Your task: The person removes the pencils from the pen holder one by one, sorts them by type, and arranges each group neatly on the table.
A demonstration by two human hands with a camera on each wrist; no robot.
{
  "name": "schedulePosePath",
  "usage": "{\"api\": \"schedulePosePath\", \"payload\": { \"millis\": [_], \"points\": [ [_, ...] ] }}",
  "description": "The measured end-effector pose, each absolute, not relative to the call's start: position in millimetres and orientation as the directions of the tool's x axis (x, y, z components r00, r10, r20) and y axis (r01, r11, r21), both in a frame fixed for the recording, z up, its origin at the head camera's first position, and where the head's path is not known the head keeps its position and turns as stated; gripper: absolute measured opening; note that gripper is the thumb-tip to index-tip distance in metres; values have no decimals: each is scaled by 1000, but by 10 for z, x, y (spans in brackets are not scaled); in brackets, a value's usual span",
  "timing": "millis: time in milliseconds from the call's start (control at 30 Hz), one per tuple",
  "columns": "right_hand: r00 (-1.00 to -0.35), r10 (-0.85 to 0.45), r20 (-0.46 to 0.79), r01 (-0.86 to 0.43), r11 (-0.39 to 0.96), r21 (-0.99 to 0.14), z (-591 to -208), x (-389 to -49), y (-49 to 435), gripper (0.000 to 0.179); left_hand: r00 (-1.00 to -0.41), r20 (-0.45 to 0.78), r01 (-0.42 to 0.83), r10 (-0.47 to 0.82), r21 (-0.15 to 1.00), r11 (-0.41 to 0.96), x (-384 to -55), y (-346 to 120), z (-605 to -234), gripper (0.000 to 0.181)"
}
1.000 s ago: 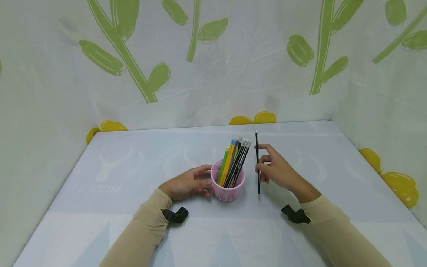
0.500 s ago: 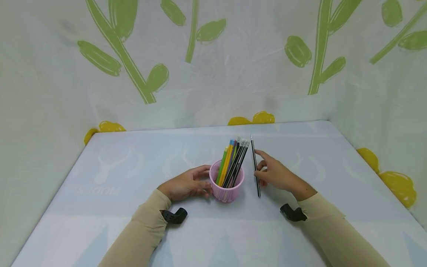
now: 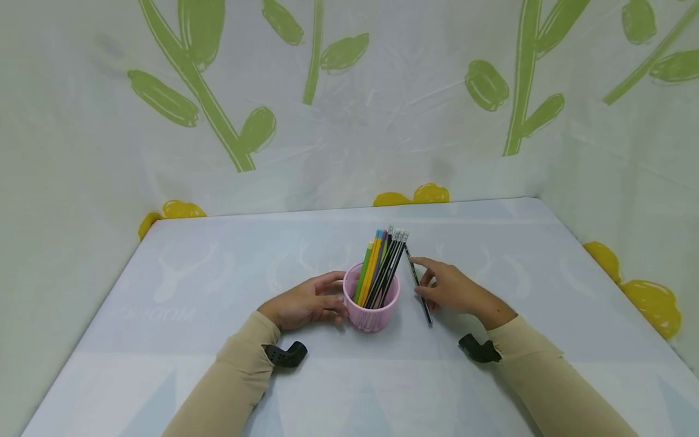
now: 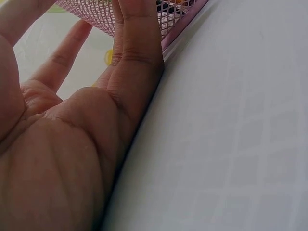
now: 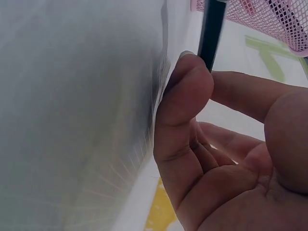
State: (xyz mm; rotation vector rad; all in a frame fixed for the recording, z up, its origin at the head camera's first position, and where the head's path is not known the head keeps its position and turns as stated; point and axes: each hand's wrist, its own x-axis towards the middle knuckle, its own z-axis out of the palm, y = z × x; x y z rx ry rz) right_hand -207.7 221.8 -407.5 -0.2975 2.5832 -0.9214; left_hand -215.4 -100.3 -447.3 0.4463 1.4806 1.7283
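Note:
A pink mesh pencil cup [image 3: 371, 318] stands upright on the table, filled with several pencils [image 3: 382, 273]. Most of these are black with metal-capped tops; others are yellow, green and blue. At the cup's left side, my left hand [image 3: 303, 301] holds it with thumb and fingers, and the left wrist view shows its fingers against the mesh. To the right of the cup, my right hand [image 3: 448, 288] pinches a single black pencil [image 3: 426, 310] between thumb and fingers. This pencil is tilted, its upper end leaning toward the cup. The fingers partly cover its middle.
The table [image 3: 218, 376] has a pale cloth with faint prints. Behind it hangs a white cloth backdrop [image 3: 382, 139] with green leaves and yellow shapes. A black wrist device [image 3: 286, 354] sits at the left cuff, another wrist device [image 3: 480, 348] at the right.
The right hand has lowered the black pencil and moved slightly left. The pencil has gone from nearly vertical to leaning, its top now close to the pencils in the cup. The left hand stays put.

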Motion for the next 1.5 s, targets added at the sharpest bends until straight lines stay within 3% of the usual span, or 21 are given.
{"api": "schedulePosePath", "payload": {
  "millis": [967,1233,1500],
  "points": [
    [-893,-315,-322,-51,781,-622,-4082,-2054,2196,65,-602,-208,-352,771,936,-23,-2154,-1003,-4477,67],
    [-926,-321,-197,-134,770,-624,-4043,-2022,2176,53,-604,-203,-346,771,938,-24,-2153,-1000,-4486,66],
    [-951,-304,-60,-174,685,-708,-3929,-1930,2070,40,-605,-201,-345,770,938,-26,-2152,-997,-4482,64]
  ]
}}
